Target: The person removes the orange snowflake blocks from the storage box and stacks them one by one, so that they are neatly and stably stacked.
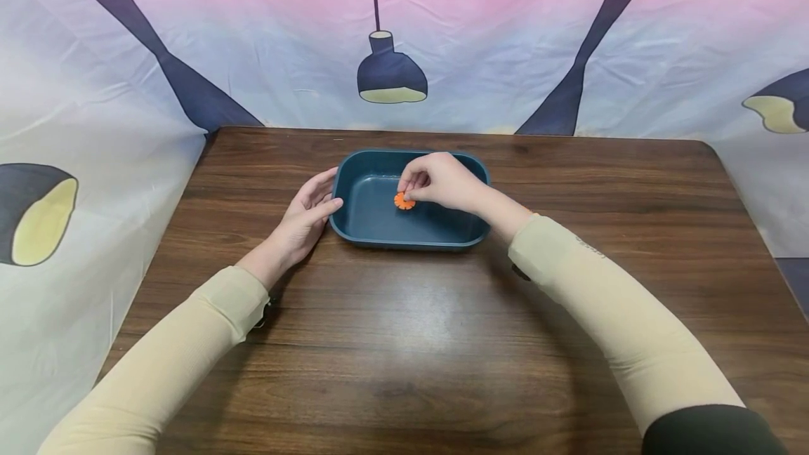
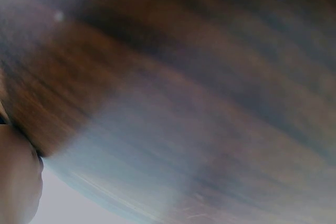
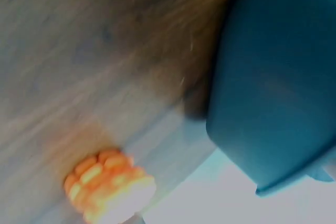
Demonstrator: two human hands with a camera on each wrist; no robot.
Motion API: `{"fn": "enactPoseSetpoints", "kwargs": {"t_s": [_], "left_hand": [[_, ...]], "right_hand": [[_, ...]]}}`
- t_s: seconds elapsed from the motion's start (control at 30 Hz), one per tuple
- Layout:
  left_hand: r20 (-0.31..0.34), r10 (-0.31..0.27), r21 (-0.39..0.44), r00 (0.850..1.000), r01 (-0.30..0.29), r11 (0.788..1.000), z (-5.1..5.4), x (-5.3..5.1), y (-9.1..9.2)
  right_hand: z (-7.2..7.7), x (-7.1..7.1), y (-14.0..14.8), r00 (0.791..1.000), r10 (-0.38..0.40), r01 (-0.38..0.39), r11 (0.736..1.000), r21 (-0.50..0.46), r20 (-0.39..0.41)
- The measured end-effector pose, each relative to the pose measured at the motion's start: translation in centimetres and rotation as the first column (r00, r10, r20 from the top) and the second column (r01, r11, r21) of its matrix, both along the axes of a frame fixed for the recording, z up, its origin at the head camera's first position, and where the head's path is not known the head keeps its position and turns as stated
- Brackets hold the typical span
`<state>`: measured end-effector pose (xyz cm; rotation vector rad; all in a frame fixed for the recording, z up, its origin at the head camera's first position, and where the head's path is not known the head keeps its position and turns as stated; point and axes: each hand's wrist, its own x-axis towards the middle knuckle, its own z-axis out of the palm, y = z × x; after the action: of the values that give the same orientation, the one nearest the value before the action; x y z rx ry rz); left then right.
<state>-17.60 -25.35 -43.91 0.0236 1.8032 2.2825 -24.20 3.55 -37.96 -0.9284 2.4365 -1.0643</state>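
Note:
A dark teal rectangular tub (image 1: 404, 241) stands on the wooden table. My left hand (image 1: 303, 220) holds its left end, with the thumb over the rim and the fingers against the outer wall. Inside the tub, my right hand (image 1: 445, 181) pinches a small orange notched disc (image 1: 401, 203) between thumb and fingertips. Whether the disc touches the tub's floor, I cannot tell. The right wrist view has the tub's outer wall (image 3: 273, 87) at the right; neither the right fingers nor the disc can be made out there. Little of the left hand (image 2: 18, 177) shows in the left wrist view.
The brown wooden table (image 1: 392, 371) spreads around the tub. Behind it hangs a cloth backdrop (image 1: 474, 34) printed with lamps. A bright, blurred orange bumpy object (image 3: 107, 184) appears low in the right wrist view, and a bit of orange shows by the right cuff (image 1: 543, 244).

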Motion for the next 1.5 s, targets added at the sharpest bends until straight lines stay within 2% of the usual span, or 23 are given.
{"fn": "enactPoseSetpoints", "kwargs": {"t_s": [0.27,0.77,0.9,1.17,1.5], "left_hand": [[0.021,0.005,-0.021,1.0,-0.005,1.0,0.0,0.0,0.1],[0.0,0.002,-0.006,1.0,-0.002,1.0,-0.1,0.0,0.0],[0.014,0.01,-0.009,1.0,-0.01,1.0,-0.1,-0.1,0.1],[0.019,0.007,-0.027,1.0,-0.007,1.0,-0.1,0.0,0.1],[0.011,0.009,-0.024,1.0,-0.009,1.0,0.0,0.0,0.2]], "right_hand": [[1.1,0.1,2.7,0.998,-0.047,0.046,0.998,-0.03,-0.031],[2.0,0.6,8.8,0.982,-0.19,0.189,0.98,-0.056,-0.003],[2.0,0.7,10.6,0.975,-0.222,0.22,0.974,-0.056,-0.021],[1.6,1.5,13.9,0.949,-0.314,0.315,0.947,-0.066,0.033],[0.0,2.0,16.4,0.942,-0.332,0.334,0.942,-0.04,0.047]]}}
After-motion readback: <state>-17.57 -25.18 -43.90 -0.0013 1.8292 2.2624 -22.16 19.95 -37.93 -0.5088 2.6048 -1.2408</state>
